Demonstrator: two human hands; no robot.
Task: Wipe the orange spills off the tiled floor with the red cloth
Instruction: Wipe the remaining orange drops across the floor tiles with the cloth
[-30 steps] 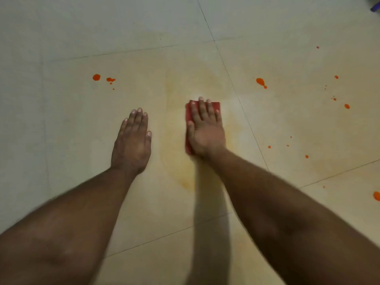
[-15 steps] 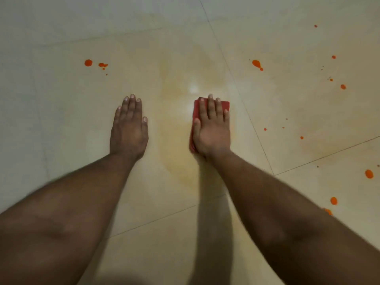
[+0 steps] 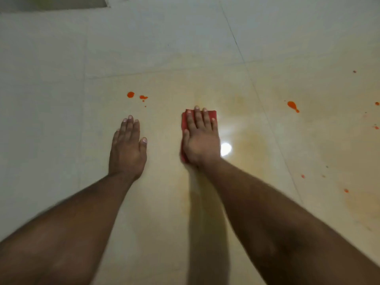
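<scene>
While both palms lay flat on the tiled floor (image 3: 51,83), the right hand (image 3: 200,140) pressed the red cloth (image 3: 212,114) down w/ straight fingers, no curl round it. Cloth sat right under that palm; only its far edge & left side peeked out. Left hand (image 3: 128,150) rested bare on the tile, fingers straight, holding nothing. Orange spills: two drops (image 3: 130,94) just beyond the left hand, another (image 3: 292,105) well off to the right of the cloth.

Red cloth (image 3: 186,124) under my right-hand fingers (image 3: 200,120); orange spots (image 3: 130,94) beyond my left fingers (image 3: 128,126); pale cream tiles (image 3: 61,120), smeared yellowish.
</scene>
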